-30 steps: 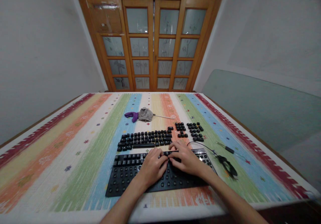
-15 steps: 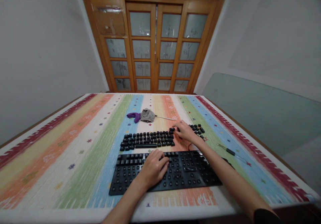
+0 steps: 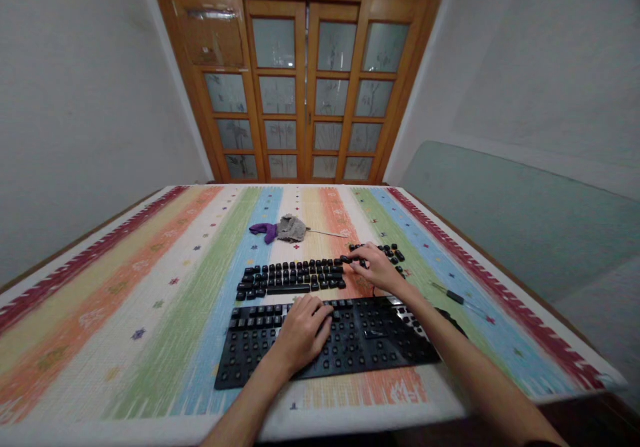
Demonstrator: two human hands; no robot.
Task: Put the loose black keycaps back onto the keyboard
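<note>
A black keyboard (image 3: 350, 357) lies on the striped cloth, with keycaps on its upper left rows and bare switches over much of the rest. My left hand (image 3: 304, 333) rests on its upper middle, fingers spread and lying over the keys. Beyond the keyboard, loose black keycaps (image 3: 290, 277) are laid out in rows. My right hand (image 3: 377, 267) reaches to the right end of these rows, thumb and forefinger closed on a black keycap (image 3: 346, 259). More loose keycaps (image 3: 395, 252) sit just past the right hand, which partly hides them.
A grey cloth (image 3: 291, 228) with a purple part (image 3: 265, 231) lies farther back, a thin rod (image 3: 327, 233) beside it. To the right is a tool with a dark handle and wire end (image 3: 455, 297). The table's front edge (image 3: 320, 427) is close.
My right hand stays at the loose keycaps, its fingers shifted only slightly at the end of the row. My left hand keeps its place on the keyboard. The whole view has shifted slightly.
</note>
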